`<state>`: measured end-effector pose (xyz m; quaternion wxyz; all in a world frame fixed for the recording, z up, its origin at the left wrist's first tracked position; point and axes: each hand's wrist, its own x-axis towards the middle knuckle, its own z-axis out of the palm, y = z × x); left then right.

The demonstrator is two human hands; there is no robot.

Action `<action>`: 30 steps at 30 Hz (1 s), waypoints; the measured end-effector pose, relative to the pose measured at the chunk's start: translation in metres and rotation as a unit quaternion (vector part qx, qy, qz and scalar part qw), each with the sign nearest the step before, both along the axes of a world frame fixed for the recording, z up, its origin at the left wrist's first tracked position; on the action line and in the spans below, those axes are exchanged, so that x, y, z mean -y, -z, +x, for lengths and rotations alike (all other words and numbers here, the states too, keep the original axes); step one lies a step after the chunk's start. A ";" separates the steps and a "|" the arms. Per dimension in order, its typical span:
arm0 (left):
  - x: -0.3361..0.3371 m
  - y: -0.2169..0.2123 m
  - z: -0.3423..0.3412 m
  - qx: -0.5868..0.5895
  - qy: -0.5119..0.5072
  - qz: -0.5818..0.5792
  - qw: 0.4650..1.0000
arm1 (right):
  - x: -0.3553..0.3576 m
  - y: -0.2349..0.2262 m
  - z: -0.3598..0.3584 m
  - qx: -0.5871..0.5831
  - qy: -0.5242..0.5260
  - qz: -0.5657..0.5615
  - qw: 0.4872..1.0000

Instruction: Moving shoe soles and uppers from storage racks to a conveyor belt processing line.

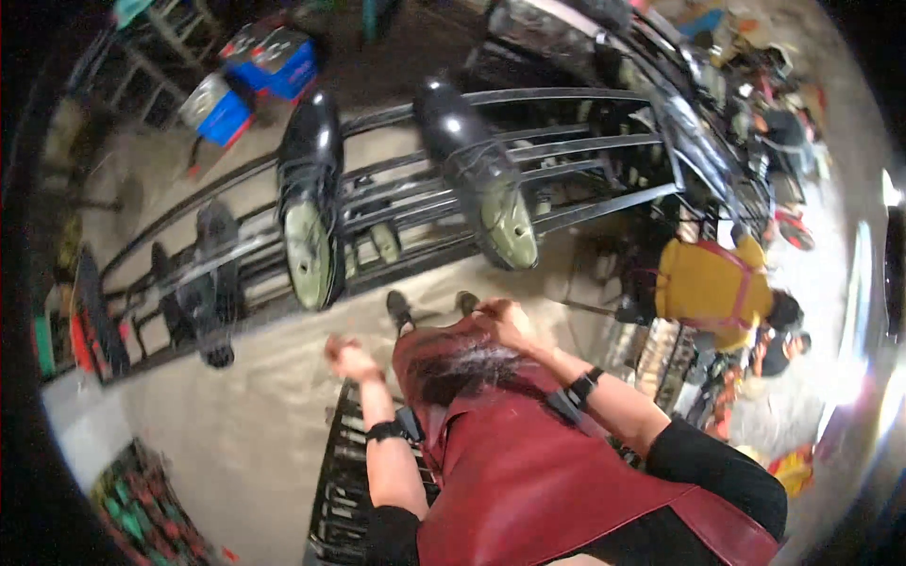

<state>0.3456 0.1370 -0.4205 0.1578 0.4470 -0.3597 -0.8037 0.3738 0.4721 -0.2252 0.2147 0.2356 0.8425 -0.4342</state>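
A pair of glossy black lace-up shoes rests on a dark metal rack (415, 247): the left shoe (310, 141) and the right shoe (458, 141) stand apart, olive-green insoles toward me. Below the rack, my left hand (351, 359) hangs in the air, smeared by motion, so its fingers do not read clearly. My right hand (507, 324) is at the upper edge of my dark red apron (528, 453), its fingers curled. Whether it grips the apron or anything else is hidden.
More dark shoes (219, 274) sit on the rack's left part, with others beneath the bars. Blue boxes (274, 64) stand behind it. A person in a mustard top (708, 283) is at the right. A rack with slats (344, 481) stands beside my left arm.
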 end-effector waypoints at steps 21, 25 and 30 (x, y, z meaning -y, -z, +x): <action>-0.158 -0.482 -0.132 -0.164 0.616 -0.606 0.476 | -0.015 -0.220 -0.081 -0.258 0.049 0.241 0.934; -0.209 -0.489 -0.056 -0.250 0.692 -0.509 0.447 | -0.048 -0.224 0.058 -0.268 0.116 0.182 0.939; -0.264 -0.473 0.066 -0.288 0.807 -0.388 0.339 | -0.084 -0.158 0.257 -0.242 0.187 0.078 0.949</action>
